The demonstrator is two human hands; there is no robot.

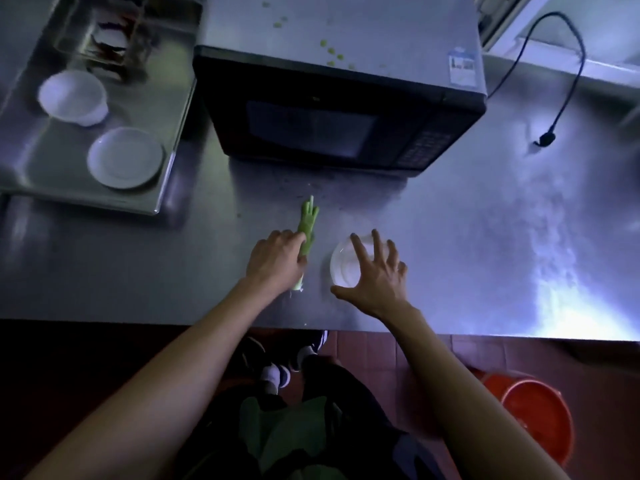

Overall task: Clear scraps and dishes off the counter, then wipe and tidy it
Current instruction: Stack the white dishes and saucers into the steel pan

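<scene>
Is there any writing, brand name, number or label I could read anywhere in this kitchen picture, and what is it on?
No text here can be read.
Blue and white sticker on the top right corner of the black microwave oven: printed, but too small and blurred to read.
Microwave button panel: markings too dark and blurred to read.
White plates, white bowl and orange bucket: no writing visible.

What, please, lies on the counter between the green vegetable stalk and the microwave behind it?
In the head view, only bare steel counter with a few small specks separates the stalk from the microwave; no dish or larger scrap sits there.
</scene>
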